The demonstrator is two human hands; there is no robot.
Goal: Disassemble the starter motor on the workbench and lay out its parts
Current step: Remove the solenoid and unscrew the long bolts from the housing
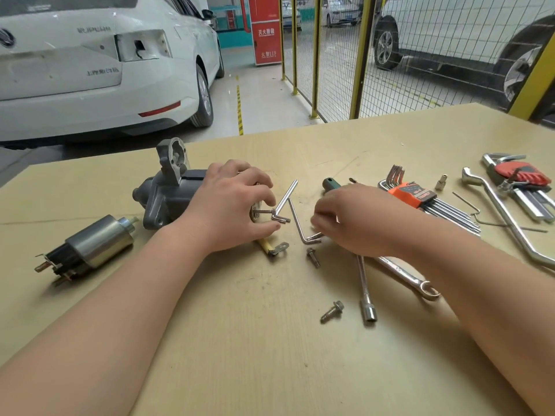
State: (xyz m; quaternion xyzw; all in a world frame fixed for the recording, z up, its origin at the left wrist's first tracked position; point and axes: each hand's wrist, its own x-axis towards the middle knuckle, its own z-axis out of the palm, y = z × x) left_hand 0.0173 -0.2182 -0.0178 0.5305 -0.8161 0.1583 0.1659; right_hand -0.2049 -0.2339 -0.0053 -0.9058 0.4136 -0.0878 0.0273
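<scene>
The grey starter motor (168,193) lies on its side on the workbench, nose housing to the left. My left hand (231,205) covers its rear end, and thumb and forefinger pinch the bend of a small hex key (285,199) that sits on a bolt there. My right hand (354,220) rests on the bench to the right. Its blurred fingertips close on the short end of a longer hex key (297,223) lying flat. The removed solenoid (90,247) lies at the left. Two loose bolts (313,257) (332,311) lie in front.
A yellow lead with a terminal (271,247) pokes out under my left hand. A socket bar (366,292), a spanner (405,274), an orange hex key set (420,199), a red set (519,178) and a long bent wrench (510,223) lie at the right.
</scene>
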